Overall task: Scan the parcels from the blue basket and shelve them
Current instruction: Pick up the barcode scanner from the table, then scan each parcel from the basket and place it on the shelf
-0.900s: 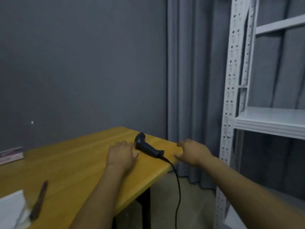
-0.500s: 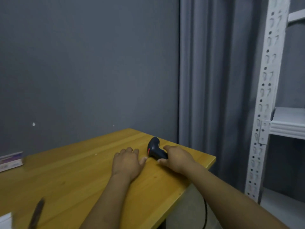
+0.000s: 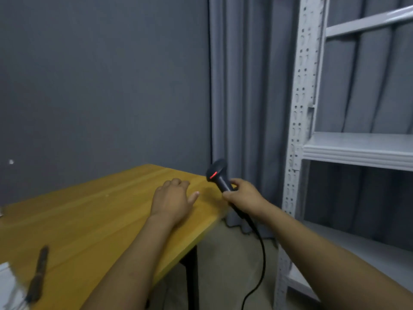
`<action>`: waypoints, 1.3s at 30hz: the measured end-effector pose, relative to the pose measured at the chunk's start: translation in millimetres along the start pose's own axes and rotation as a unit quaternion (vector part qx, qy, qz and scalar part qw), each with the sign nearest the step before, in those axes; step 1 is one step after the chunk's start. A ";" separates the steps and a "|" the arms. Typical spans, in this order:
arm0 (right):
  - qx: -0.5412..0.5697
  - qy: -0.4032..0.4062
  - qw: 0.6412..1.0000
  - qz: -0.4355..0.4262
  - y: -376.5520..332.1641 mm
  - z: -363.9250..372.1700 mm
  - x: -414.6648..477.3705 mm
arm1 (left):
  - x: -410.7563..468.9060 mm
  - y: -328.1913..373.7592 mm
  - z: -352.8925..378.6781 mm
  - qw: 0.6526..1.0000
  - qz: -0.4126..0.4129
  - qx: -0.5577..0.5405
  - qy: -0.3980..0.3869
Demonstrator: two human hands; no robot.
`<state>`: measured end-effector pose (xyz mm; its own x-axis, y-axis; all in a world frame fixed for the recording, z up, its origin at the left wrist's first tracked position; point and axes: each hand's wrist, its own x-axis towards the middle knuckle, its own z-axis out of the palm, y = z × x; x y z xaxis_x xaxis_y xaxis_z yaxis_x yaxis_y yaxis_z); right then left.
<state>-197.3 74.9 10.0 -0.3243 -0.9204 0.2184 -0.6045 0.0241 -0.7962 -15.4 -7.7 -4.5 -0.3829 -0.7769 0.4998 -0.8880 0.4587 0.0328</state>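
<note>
**Scanner (image 3: 218,175), now lifted.** Half a second ago it lay at the far right corner of the table (image 3: 89,211), with your right hand (image 3: 244,194) closing over its handle. Now that hand is clamped round the handle, fingers curled, and holds the scanner clear of the tabletop. Its head is up and tilted leftward, and a red light shows on its face. The cable (image 3: 261,253) hangs from the handle's base, past the table edge, toward the floor.

Your left hand (image 3: 172,200) rests palm down on the table just left of the scanner. Its fingers are relaxed and hold nothing, and it sits much where it was.

The white shelf unit (image 3: 357,151) stands to your right, near the scanner hand. A dark slim tool (image 3: 39,274) lies at the table's near left.

Neither the parcels nor the blue basket are in view.

Judged from this, the scanner is picked up but no parcel has been scanned or shelved. The free left hand will likely have to fetch the first parcel. Mind that the cable does not catch on the table corner.
</note>
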 end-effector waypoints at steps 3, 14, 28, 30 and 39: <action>0.083 0.056 0.995 0.030 13.0 -40.3 -54.0 | -21.0 41.4 -5.9 0.999 0.047 -0.023 0.006; 0.184 0.214 0.948 0.149 140.0 -172.1 -251.2 | -138.3 237.9 13.9 0.972 0.185 -0.142 -0.041; 0.223 0.260 0.894 0.289 292.2 -266.6 -398.4 | -247.8 441.6 107.9 0.893 0.229 -0.303 -0.243; 0.242 0.260 0.884 0.305 312.7 -267.4 -403.3 | -259.3 461.3 124.7 0.872 0.215 -0.329 -0.291; 0.309 0.226 0.837 0.391 383.7 -257.5 -396.3 | -287.3 516.8 187.1 0.830 0.015 -0.427 -0.357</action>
<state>-488.1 549.4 -236.8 -0.7711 -0.4733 -0.4260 0.3678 0.2151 -0.9047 -411.9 371.9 -293.1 -0.7261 -0.6770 -0.1200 -0.4872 0.3834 0.7846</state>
